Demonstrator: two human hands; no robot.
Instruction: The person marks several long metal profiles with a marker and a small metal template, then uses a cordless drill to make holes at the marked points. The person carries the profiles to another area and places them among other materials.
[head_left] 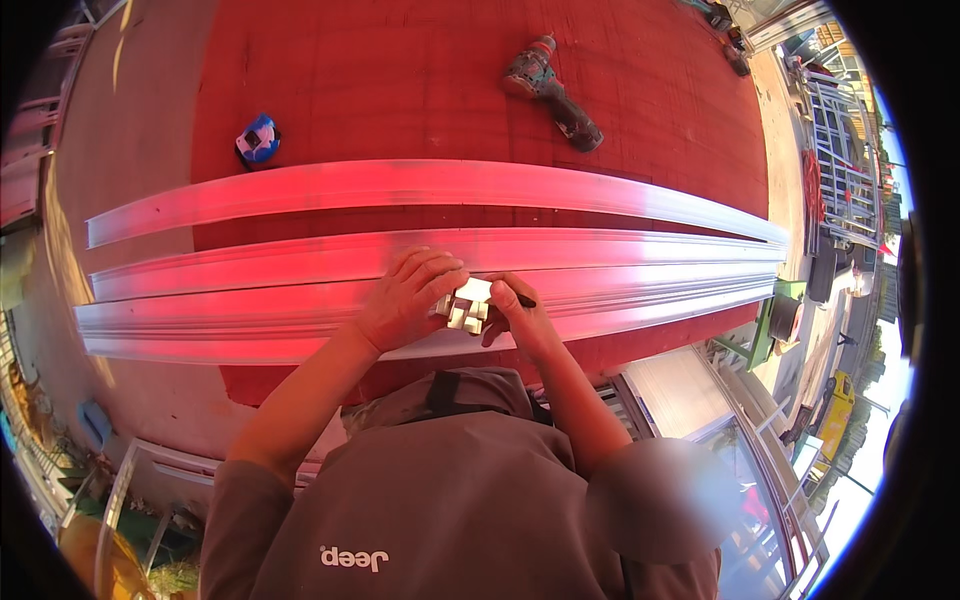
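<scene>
Several long, shiny aluminium profiles (330, 262) lie side by side across the red surface in front of me, glowing pink with reflected red. Over the nearest ones I hold a small, pale metal block with notches (467, 304) between my hands. My left hand (408, 298) is closed on its left side, fingers curled above the profiles. On the block's right side, my right hand (518, 314) is closed too, and a thin dark pen-like stick (526, 300) pokes out between its fingers. Where the fingertips meet the block is partly hidden.
A cordless drill (552, 92) lies on the red surface (380, 80) beyond the profiles. To its left sits a blue tape measure (259, 139). At the right, a green stand (786, 312) is by the profile ends. A glazed frame (735, 470) is at the lower right.
</scene>
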